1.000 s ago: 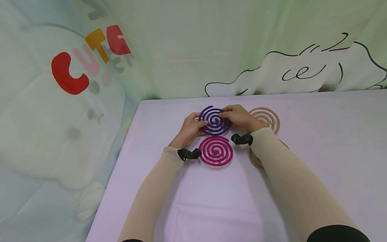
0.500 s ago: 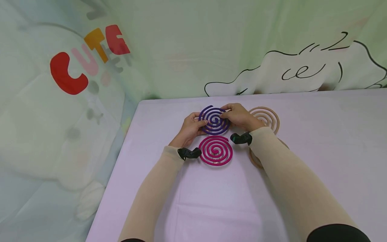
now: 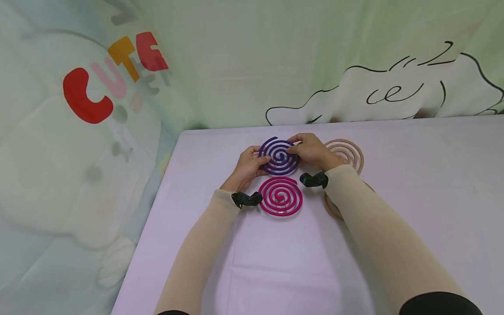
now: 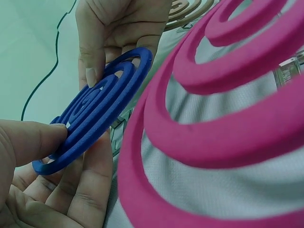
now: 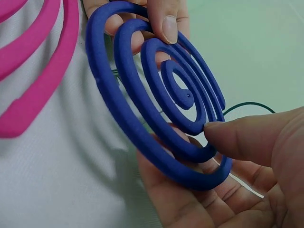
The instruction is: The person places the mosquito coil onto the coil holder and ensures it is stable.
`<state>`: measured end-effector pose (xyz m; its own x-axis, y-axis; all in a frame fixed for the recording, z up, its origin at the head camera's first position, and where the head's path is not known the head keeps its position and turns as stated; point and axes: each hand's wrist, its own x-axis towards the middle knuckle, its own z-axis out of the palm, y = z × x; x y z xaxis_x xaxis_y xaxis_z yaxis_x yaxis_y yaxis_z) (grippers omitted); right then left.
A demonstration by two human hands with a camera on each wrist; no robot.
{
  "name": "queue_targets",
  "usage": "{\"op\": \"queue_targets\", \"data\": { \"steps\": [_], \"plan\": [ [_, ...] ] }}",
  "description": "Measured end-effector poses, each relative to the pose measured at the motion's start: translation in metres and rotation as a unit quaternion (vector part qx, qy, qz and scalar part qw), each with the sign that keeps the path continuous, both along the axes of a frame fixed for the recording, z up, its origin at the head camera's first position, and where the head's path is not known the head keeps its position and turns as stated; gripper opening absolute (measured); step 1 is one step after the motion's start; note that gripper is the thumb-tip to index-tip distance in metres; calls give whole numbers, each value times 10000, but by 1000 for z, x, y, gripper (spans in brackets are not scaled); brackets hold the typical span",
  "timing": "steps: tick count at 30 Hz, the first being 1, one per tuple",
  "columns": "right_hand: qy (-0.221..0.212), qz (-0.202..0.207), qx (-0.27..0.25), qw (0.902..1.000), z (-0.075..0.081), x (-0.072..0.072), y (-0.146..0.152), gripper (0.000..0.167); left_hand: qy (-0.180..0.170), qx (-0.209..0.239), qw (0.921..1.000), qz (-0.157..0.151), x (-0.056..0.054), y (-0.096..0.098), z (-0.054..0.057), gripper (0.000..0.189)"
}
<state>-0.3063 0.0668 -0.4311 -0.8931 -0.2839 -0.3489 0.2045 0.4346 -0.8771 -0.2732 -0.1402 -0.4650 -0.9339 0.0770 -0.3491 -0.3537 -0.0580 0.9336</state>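
Note:
A blue mosquito coil (image 3: 279,158) is held between both hands near the back of the table, tilted in the wrist views. My left hand (image 3: 248,166) pinches its left side, thumb on top and fingers beneath. From the right, my right hand (image 3: 313,153) grips the opposite side in the same way, its thumb (image 5: 237,137) on the coil's upper face. Just in front lies a pink mosquito coil (image 3: 281,205), raised on a small metal stand (image 4: 287,71). Part of another metal piece (image 4: 118,128) shows behind the blue coil in the left wrist view.
Beside my right hand, a tan mosquito coil (image 3: 359,155) lies partly covered by it. A second tan coil (image 3: 331,210) is mostly hidden under the right forearm. A pale cloth covers the table (image 3: 275,271), with a printed curtain (image 3: 236,65) behind it.

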Motion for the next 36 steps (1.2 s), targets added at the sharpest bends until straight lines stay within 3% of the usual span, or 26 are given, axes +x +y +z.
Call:
{"op": "queue_targets", "data": {
  "steps": [36],
  "plan": [
    [20, -196, 54, 9998, 5, 3, 4, 42, -46, 120, 9999, 96, 1, 3, 1, 36]
  ]
}}
